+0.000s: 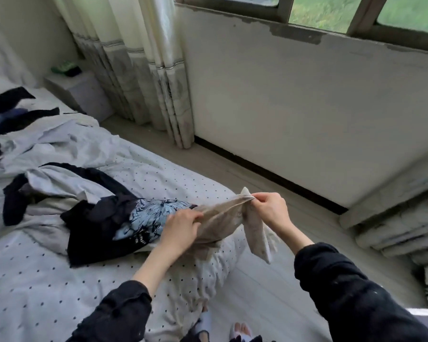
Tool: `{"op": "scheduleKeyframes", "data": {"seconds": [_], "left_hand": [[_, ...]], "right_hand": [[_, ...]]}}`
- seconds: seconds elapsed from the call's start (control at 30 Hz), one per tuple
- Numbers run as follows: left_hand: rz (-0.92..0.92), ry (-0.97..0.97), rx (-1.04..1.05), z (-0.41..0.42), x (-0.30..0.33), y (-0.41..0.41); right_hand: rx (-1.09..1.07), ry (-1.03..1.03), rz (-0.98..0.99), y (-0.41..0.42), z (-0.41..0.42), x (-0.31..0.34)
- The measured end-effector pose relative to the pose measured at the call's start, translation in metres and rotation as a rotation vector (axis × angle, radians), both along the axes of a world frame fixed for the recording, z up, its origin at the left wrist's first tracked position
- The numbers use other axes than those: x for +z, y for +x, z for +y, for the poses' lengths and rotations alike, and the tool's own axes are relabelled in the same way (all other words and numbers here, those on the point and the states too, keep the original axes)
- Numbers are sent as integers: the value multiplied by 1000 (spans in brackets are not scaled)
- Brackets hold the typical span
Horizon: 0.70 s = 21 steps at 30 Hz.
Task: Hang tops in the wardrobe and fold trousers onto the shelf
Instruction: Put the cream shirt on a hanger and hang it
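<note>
Left hand [181,227] and right hand [269,208] pinch beige garment [223,215]; trailing end may snag the pile [114,218].

Dark clothes [0,114] cut by left edge; nightstand items [66,67] blurred
</note>
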<state>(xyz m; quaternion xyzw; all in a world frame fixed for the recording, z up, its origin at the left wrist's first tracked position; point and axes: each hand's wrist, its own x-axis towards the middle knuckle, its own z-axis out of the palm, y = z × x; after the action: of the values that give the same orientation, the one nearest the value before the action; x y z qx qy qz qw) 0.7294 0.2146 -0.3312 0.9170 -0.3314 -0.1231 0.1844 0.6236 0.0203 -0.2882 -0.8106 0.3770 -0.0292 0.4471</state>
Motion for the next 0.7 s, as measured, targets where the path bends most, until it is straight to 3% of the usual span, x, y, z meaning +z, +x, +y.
{"op": "scheduleKeyframes", "data": {"seconds": [0.2, 0.3, 0.57, 0.7], "left_hand": [[-24, 175, 153, 74, -29, 13], [-68, 166, 213, 94, -45, 28], [-179, 226, 102, 89, -110, 61], [-282, 203, 107, 81, -141, 65]], "right_hand": [[126, 13, 147, 49, 40, -35], [250, -4, 243, 74, 60, -64], [626, -279, 502, 97, 119, -152], [625, -351, 596, 98, 140, -202]]}}
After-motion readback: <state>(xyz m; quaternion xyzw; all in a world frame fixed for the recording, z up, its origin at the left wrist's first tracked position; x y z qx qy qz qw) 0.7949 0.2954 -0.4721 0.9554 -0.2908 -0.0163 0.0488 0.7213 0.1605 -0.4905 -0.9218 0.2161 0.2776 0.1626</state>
